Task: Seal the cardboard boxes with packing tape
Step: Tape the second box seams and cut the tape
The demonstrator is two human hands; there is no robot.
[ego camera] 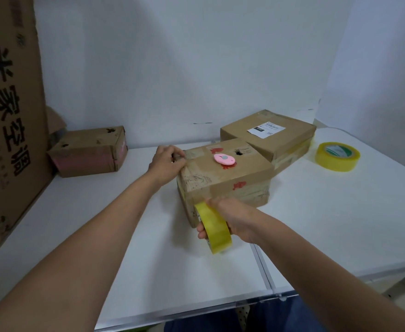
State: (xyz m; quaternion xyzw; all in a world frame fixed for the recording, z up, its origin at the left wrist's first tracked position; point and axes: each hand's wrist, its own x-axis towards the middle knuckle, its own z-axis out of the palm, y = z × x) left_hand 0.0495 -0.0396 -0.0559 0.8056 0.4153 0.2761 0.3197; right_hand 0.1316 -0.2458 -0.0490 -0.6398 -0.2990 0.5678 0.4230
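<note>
Nearest me: right hand (238,220) has its grip wrapped round a yellow tape roll (213,228) — fingers curled under the far rim, thumb up top near the box edge. The roll stands on edge, pressed against the near face of the small box (223,180), low on that face and close to its left corner.

Small box sits mid-tabletop (149,271), closed, angled with one corner toward me. Old tape strips and red marks on top and on the right side. A pink cutter (224,159) lies flat on its lid, next to a small dark hole in the cardboard.

Left hand (168,161) is on the far-left top edge of the same box, fingers curled down over the corner — looks like it grips the edge, though I can't tell whether anything is pinched under the fingertips.

Behind and right, touching the small box: a bigger flat box (268,137), closed, white shipping label (267,129) on top, yellowish tape along its lower right side.

Right of that, apart from both boxes: a second yellow tape roll (337,156) lying flat on the tabletop.

Far left: a worn box (89,152) with pink faces, near the wall, well apart from the others. A tall cardboard sheet (7,116) with large black characters leans at the left edge, just beside the worn box.

The tabletop is white, with a metal-edged seam running from under the tape roll toward me.
</note>
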